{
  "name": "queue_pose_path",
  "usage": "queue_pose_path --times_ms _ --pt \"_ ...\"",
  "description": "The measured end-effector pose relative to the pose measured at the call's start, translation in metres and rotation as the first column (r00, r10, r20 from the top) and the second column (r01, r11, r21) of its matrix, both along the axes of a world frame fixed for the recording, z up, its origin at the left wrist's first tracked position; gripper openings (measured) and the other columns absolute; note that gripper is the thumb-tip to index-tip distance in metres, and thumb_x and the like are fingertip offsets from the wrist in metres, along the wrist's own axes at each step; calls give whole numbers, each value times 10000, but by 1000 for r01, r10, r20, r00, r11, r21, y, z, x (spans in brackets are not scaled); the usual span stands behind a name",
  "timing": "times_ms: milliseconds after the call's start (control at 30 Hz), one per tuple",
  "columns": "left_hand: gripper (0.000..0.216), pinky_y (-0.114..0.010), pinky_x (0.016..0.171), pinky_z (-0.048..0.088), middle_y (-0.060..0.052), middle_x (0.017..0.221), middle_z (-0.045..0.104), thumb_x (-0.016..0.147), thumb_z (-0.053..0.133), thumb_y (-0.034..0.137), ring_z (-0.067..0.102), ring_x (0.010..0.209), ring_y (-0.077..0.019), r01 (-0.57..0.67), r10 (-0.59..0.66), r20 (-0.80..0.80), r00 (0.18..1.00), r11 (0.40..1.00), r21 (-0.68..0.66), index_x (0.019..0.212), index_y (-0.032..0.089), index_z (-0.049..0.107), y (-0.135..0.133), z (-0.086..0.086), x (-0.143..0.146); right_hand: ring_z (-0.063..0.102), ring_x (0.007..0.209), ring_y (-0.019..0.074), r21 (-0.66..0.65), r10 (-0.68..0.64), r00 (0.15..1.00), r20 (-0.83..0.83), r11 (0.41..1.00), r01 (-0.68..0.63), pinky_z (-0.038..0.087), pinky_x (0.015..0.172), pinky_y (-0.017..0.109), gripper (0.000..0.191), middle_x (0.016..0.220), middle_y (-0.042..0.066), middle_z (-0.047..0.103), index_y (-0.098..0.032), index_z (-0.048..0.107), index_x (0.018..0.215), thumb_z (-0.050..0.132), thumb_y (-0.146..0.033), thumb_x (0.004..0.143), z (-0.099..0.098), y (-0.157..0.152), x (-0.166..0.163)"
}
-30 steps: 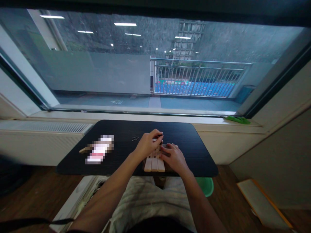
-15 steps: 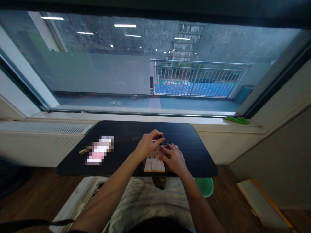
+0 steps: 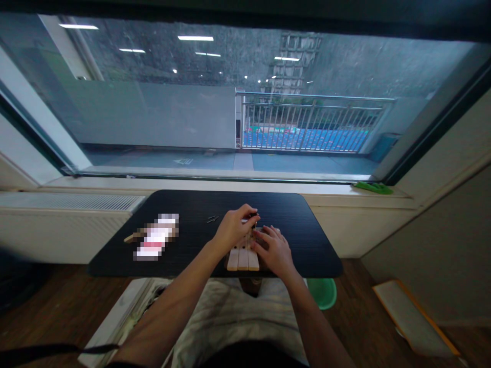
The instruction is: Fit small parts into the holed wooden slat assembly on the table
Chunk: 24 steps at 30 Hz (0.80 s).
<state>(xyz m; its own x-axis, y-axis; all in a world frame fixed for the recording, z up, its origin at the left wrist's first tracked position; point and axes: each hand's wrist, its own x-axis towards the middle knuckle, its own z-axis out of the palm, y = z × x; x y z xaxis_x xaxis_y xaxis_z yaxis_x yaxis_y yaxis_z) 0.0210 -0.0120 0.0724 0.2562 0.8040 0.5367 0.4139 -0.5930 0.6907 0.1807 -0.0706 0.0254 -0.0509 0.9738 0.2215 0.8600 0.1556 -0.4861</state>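
Light wooden bars (image 3: pixel 243 261) with small dark holes lie side by side on a brown wooden base, near the front edge of the black table (image 3: pixel 184 204). Over their far end, my left hand (image 3: pixel 240 225) is closed in a pinch around something small and dark, mostly hidden by the fingers. My right hand (image 3: pixel 273 246) comes from the right, its fingers spread and resting on the rightmost bar and the base. Several thin metal pins or screws (image 3: pixel 212 219) lie on the table to the left of my left hand.
A pixelated patch (image 3: pixel 156 237) covers something at the table's left, with a wooden stick end (image 3: pixel 131 238) poking out. A green basin (image 3: pixel 322 293) is below the table's right front. Behind the table are a window sill with a green cloth-like item (image 3: pixel 373 188) and a radiator (image 3: pixel 69 225).
The view has shifted very slightly. Both hands keep nearly the same places on the wooden bars, with no clear movement.
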Motion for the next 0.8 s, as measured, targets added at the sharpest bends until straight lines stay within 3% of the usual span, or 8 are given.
queue_pose_path --times_ms 167,567,800 --pt "123 -287 724 605 -41 880 789 873 701 284 771 817 -210 -43 45 -30 999 998 44 966 204 701 0 0 1 443 1421 348 37 -2 1000 11 999 2 370 1137 545 343 1437 97 602 -257 713 1229 636 -392 922 -3 -1 -1" --pt "122 -290 737 620 -45 907 789 891 643 291 774 827 -203 4 -4 2 1000 1000 0 974 204 663 -2 2 0 463 1406 339 71 1 999 44 997 -4 362 1143 535 329 1425 104 610 -254 722 1214 610 -393 938 -3 -2 -2" --pt "162 -318 730 630 -77 930 785 902 602 316 773 873 -227 27 -27 4 1000 998 -50 1009 198 628 -2 2 1 470 1400 306 89 -3 997 74 996 -3 374 1134 515 327 1423 78 614 -268 711 1220 507 -236 967 -5 -2 -3"
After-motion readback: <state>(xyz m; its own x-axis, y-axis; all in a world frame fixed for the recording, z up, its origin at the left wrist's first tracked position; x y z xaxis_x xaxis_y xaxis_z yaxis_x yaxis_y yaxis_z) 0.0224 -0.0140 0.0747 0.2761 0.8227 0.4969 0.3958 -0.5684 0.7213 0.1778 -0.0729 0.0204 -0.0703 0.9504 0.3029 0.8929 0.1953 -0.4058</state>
